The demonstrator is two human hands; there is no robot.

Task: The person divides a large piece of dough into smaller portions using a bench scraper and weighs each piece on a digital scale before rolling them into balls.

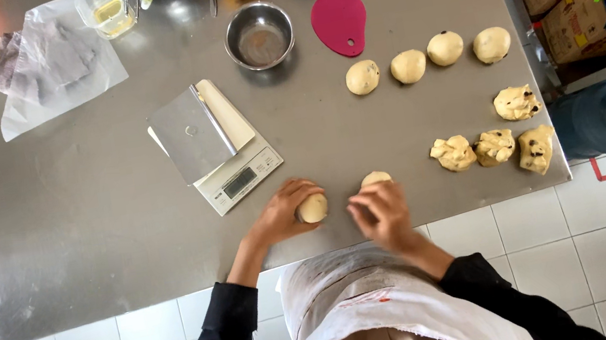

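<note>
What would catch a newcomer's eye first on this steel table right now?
Both hands at the near edge: the left hand cups a dough ball, and the right hand covers another dough ball. To the right lie four smooth rounded balls in a row, with four rough dough lumps nearer the corner. A kitchen scale carrying a metal scraper sits mid-table.
</note>
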